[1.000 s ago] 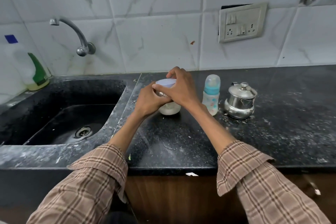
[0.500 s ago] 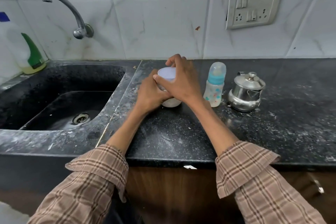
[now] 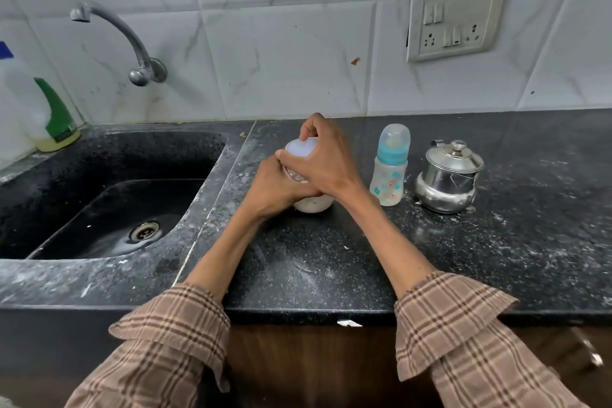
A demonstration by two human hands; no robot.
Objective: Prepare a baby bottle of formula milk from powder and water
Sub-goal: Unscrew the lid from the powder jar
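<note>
- We have both hands on the powder jar (image 3: 313, 202), which stands upright on the black counter (image 3: 331, 258) in the middle of the frame, just right of the sink (image 3: 109, 195).
- Our left hand (image 3: 278, 189) wraps the jar's body from the left side, fingers curled closed around it to steady it against the counter.
- Our right hand (image 3: 323, 159) comes over the top, its fingers clamped around the pale lid (image 3: 301, 147), thumb on the near rim and the rest curled over the far rim.
- The jar's long axis is vertical, so the lid sits straight above the holding hand; we judge the move in hand to be twisting the lid off, with the right hand turning and the left resisting.
- The baby bottle (image 3: 390, 169) stands upright just right of the jar, capped, close to our right wrist but apart from it.
- A steel pot (image 3: 447, 179) with its cover on sits further right, near the bottle.
- The right hand is the nearer one to the bottle, so we expect it to reach there once the lid is free.
- We cannot tell whether the lid has loosened yet; neither powder nor water appears to be in the bottle.
</note>
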